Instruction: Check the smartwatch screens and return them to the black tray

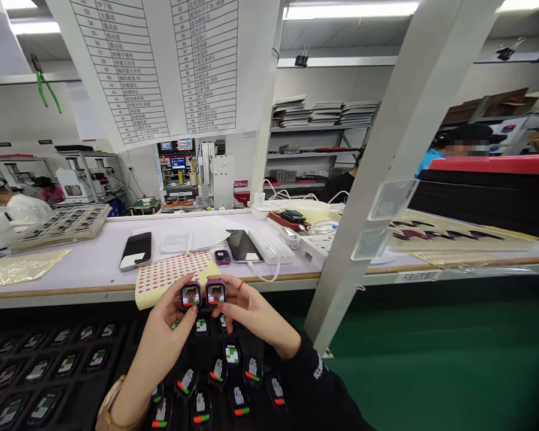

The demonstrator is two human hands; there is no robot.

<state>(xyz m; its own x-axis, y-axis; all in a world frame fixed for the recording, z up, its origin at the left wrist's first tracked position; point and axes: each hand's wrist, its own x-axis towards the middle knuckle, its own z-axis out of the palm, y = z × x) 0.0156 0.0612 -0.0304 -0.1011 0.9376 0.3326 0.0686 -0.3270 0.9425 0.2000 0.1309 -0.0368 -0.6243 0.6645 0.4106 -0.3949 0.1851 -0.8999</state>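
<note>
My left hand (175, 326) grips one smartwatch (191, 296) without a strap, its lit screen facing me. Close beside it, my right hand (242, 308) holds a second smartwatch (216, 293) upright by its edges. Both screens show a similar picture with a red and green strip along the bottom. Under my hands lies a black foam tray (220, 419) with several watches in it. Some of those, such as one watch (232, 353), show green and white blocks; others, like a tilted watch (187, 381), show text with a red and green bar.
Another black tray (78, 395) of watches lies at left. On the bench are a sheet of red arrow stickers (170, 272), a phone (136, 250), a cabled phone (244, 246) and a single watch (222, 257). A metal post (363, 197) rises at right; a printed list (170, 72) hangs overhead.
</note>
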